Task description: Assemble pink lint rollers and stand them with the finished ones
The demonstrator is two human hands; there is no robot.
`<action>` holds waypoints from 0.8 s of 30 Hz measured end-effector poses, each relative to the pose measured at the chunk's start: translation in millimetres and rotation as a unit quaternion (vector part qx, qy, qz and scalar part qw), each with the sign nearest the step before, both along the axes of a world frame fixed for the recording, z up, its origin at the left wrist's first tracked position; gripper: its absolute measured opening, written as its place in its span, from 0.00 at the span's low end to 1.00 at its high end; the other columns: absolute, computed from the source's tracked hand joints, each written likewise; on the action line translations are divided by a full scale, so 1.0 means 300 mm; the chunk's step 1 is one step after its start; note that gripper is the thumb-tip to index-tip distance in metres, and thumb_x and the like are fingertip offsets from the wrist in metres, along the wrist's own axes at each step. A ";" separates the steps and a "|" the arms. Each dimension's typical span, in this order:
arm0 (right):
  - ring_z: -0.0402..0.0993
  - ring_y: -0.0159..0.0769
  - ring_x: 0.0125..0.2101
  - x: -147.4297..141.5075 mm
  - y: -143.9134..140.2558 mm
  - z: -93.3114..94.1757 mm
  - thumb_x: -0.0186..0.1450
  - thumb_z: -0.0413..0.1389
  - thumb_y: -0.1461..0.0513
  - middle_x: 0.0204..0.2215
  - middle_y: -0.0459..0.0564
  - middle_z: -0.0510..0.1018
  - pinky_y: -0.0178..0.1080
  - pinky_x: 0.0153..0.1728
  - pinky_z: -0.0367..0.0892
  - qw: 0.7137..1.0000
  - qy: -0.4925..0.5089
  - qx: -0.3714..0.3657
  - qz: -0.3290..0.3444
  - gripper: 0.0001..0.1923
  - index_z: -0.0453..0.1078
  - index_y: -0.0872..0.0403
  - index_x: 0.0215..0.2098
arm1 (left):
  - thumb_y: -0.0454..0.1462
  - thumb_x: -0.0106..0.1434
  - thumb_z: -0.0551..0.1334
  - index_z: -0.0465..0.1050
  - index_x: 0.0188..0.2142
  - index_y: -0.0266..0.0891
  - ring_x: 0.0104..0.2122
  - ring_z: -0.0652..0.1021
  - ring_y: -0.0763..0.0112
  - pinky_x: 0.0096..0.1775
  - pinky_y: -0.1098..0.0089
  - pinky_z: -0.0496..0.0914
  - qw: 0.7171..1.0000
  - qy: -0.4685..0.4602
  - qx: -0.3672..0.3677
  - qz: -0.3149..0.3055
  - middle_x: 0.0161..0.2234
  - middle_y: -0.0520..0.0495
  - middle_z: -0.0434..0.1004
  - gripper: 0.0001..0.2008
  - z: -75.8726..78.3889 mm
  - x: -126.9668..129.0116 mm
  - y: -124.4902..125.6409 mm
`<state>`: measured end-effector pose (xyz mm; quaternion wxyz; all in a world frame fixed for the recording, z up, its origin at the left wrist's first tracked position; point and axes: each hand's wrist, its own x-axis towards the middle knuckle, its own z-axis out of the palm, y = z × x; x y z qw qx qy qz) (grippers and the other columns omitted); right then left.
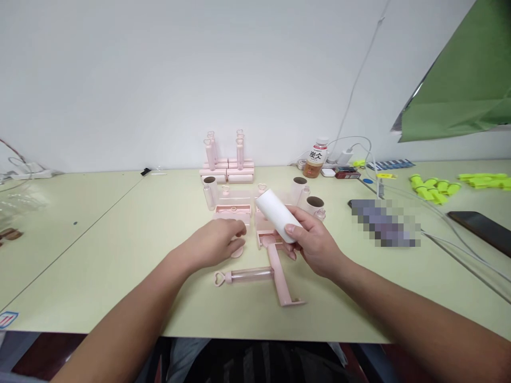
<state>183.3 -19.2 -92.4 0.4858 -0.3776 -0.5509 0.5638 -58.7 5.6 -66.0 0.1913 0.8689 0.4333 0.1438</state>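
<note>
The right hand (pixel 313 242) is wrapped around a white paper-covered cylinder roll (pixel 277 214), thumb across its near end and fingers curled underneath, so the roll juts up and away at a slant, clear of the table. That grip leaves most of its length bare, which judging by the angle keeps the free end open for lining up with something. Just below the roll lies a pink plastic roller handle with a flat bracket foot (pixel 281 279), flat on the pale green tabletop (pixel 120 239), its head under the right hand's fingers. Joined to the handle's left side lies a clear plastic tube with a heart-shaped pink cap (pixel 243 275), stretched sideways.

The left hand (pixel 215 242) rests palm-down left of the roll, fingers loosely bent and pressing on a small flat pink piece (pixel 237 251); whether it pinches that piece or only steadies it I cannot tell.

Beyond the roll sit open pink plastic cases (pixel 233 210) and upright cardboard-cored rolls (pixel 315 204), and further back a neat stack of pink boxed rollers (pixel 227 169) against the wall. Well right of the roll stand a brown drinks bottle (pixel 315 158) and scattered yellow-green plastic caps (pixel 433 189).
</note>
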 end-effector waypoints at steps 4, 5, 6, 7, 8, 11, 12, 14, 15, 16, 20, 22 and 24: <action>0.61 0.25 0.16 -0.011 -0.016 0.003 0.65 0.58 0.51 0.29 0.46 0.72 0.32 0.15 0.61 0.997 -0.038 -0.012 0.071 0.26 0.68 0.55 0.56 | 0.46 0.67 0.58 0.65 0.51 0.42 0.23 0.69 0.73 0.28 0.72 0.62 0.974 -0.224 0.009 0.030 0.26 0.54 0.70 0.16 0.009 0.003 -0.007; 0.61 0.25 0.15 -0.014 -0.018 0.000 0.65 0.58 0.51 0.28 0.46 0.72 0.32 0.14 0.60 0.995 -0.038 -0.018 0.086 0.26 0.68 0.55 0.56 | 0.47 0.66 0.59 0.65 0.51 0.42 0.22 0.68 0.75 0.27 0.72 0.62 0.965 -0.262 -0.011 0.024 0.25 0.55 0.68 0.18 0.008 0.005 -0.006; 0.62 0.25 0.15 -0.016 -0.019 -0.003 0.65 0.57 0.51 0.28 0.46 0.73 0.32 0.14 0.61 0.994 -0.030 -0.027 0.099 0.26 0.68 0.56 0.57 | 0.48 0.65 0.61 0.67 0.49 0.41 0.22 0.67 0.75 0.26 0.73 0.61 0.958 -0.284 -0.033 0.018 0.24 0.56 0.67 0.18 0.006 0.007 -0.003; 0.63 0.26 0.15 -0.019 -0.019 -0.006 0.66 0.56 0.51 0.29 0.47 0.73 0.32 0.14 0.62 0.993 -0.010 -0.037 0.111 0.26 0.67 0.56 0.57 | 0.49 0.64 0.62 0.69 0.45 0.41 0.21 0.67 0.76 0.25 0.74 0.61 0.955 -0.293 -0.050 0.018 0.23 0.56 0.66 0.17 0.004 0.008 0.002; 0.64 0.27 0.16 -0.020 -0.018 -0.008 0.67 0.55 0.51 0.29 0.48 0.74 0.33 0.15 0.64 0.991 0.019 -0.050 0.121 0.26 0.66 0.55 0.59 | 0.49 0.63 0.63 0.70 0.39 0.40 0.21 0.66 0.77 0.25 0.74 0.60 0.954 -0.294 -0.062 0.025 0.22 0.56 0.65 0.15 0.001 0.008 0.009; 0.70 0.32 0.21 -0.024 -0.011 -0.008 0.67 0.51 0.54 0.34 0.52 0.76 0.36 0.18 0.71 0.977 0.115 -0.109 0.142 0.27 0.62 0.54 0.63 | 0.50 0.63 0.62 0.67 0.27 0.38 0.20 0.64 0.78 0.23 0.74 0.58 0.948 -0.297 -0.094 0.059 0.19 0.56 0.63 0.18 -0.002 0.002 0.031; 0.72 0.33 0.23 -0.025 -0.009 -0.005 0.67 0.51 0.56 0.35 0.54 0.77 0.37 0.20 0.73 0.972 0.136 -0.127 0.144 0.27 0.62 0.54 0.63 | 0.51 0.62 0.62 0.67 0.26 0.38 0.19 0.63 0.78 0.23 0.75 0.58 0.946 -0.301 -0.104 0.067 0.19 0.56 0.63 0.19 -0.001 -0.001 0.037; 0.75 0.35 0.26 -0.028 -0.007 0.006 0.66 0.51 0.58 0.36 0.55 0.78 0.39 0.24 0.76 0.965 0.157 -0.153 0.140 0.27 0.63 0.57 0.62 | 0.51 0.62 0.63 0.68 0.27 0.38 0.19 0.63 0.79 0.22 0.75 0.57 0.941 -0.312 -0.109 0.075 0.18 0.56 0.64 0.19 0.000 -0.005 0.044; 0.76 0.36 0.27 -0.029 -0.007 0.013 0.65 0.51 0.59 0.36 0.55 0.78 0.39 0.26 0.76 0.964 0.163 -0.161 0.138 0.27 0.63 0.58 0.61 | 0.51 0.61 0.63 0.68 0.27 0.38 0.19 0.63 0.78 0.22 0.75 0.58 0.940 -0.316 -0.106 0.076 0.18 0.56 0.64 0.19 0.000 -0.005 0.045; 0.77 0.36 0.28 -0.030 -0.008 0.019 0.64 0.51 0.60 0.35 0.55 0.78 0.39 0.28 0.77 0.962 0.167 -0.166 0.137 0.26 0.64 0.59 0.60 | 0.51 0.61 0.63 0.68 0.27 0.38 0.19 0.63 0.78 0.22 0.75 0.58 0.940 -0.318 -0.101 0.075 0.18 0.56 0.65 0.19 -0.001 -0.004 0.046; 0.76 0.35 0.29 -0.033 -0.007 0.035 0.64 0.53 0.62 0.30 0.51 0.77 0.35 0.27 0.75 0.963 0.174 -0.171 0.113 0.23 0.65 0.58 0.58 | 0.50 0.61 0.64 0.69 0.28 0.39 0.19 0.65 0.78 0.22 0.75 0.59 0.934 -0.342 -0.071 0.082 0.18 0.55 0.65 0.17 -0.007 -0.002 0.048; 0.77 0.34 0.30 -0.032 -0.002 0.030 0.64 0.57 0.61 0.32 0.50 0.78 0.33 0.27 0.75 0.970 0.168 -0.165 0.067 0.18 0.68 0.55 0.52 | 0.49 0.60 0.64 0.68 0.27 0.39 0.18 0.64 0.77 0.22 0.74 0.59 0.922 -0.371 -0.036 0.099 0.17 0.55 0.65 0.16 0.002 -0.021 0.054; 0.76 0.32 0.28 -0.031 0.001 0.021 0.63 0.61 0.59 0.32 0.49 0.79 0.34 0.26 0.75 0.980 0.135 -0.144 0.019 0.12 0.69 0.54 0.44 | 0.47 0.59 0.65 0.68 0.25 0.40 0.17 0.62 0.77 0.21 0.73 0.57 0.912 -0.394 0.003 0.118 0.17 0.56 0.63 0.15 0.028 -0.063 0.062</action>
